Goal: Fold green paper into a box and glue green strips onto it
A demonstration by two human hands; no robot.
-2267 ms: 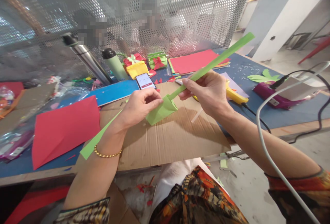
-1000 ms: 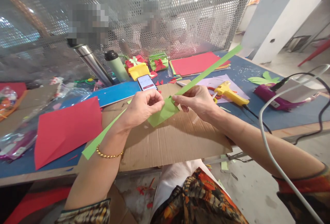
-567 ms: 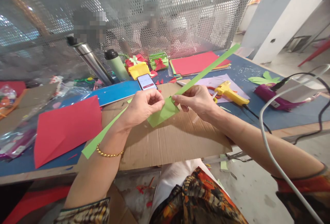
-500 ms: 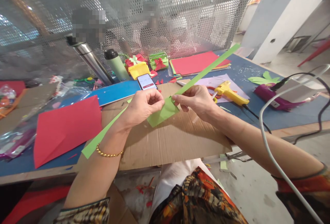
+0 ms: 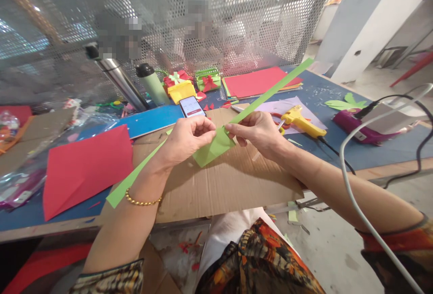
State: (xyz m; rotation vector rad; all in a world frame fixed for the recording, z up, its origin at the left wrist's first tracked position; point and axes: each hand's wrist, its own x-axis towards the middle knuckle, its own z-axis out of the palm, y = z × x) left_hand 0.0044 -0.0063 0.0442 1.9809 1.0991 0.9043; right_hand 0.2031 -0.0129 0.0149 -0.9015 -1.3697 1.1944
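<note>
A green paper piece (image 5: pixel 214 150) with a folded, pocket-like middle and long strips running out to both sides is held above the cardboard sheet (image 5: pixel 233 186). My left hand (image 5: pixel 192 138) pinches its upper left edge between thumb and fingers. With thumb and forefinger, my right hand (image 5: pixel 255 131) grips the upper right edge, close to where one strip slants up to the far right. The other strip passes behind my left wrist toward the lower left. Just beyond my right hand lies a yellow glue gun (image 5: pixel 302 121).
Red paper (image 5: pixel 88 167) lies at left beside a blue board (image 5: pixel 155 120). Behind are a phone (image 5: pixel 192 107), a steel flask (image 5: pixel 120 82), a green bottle (image 5: pixel 152 84) and small paper boxes (image 5: pixel 208 80). A white cable (image 5: pixel 348 181) hangs across the right side.
</note>
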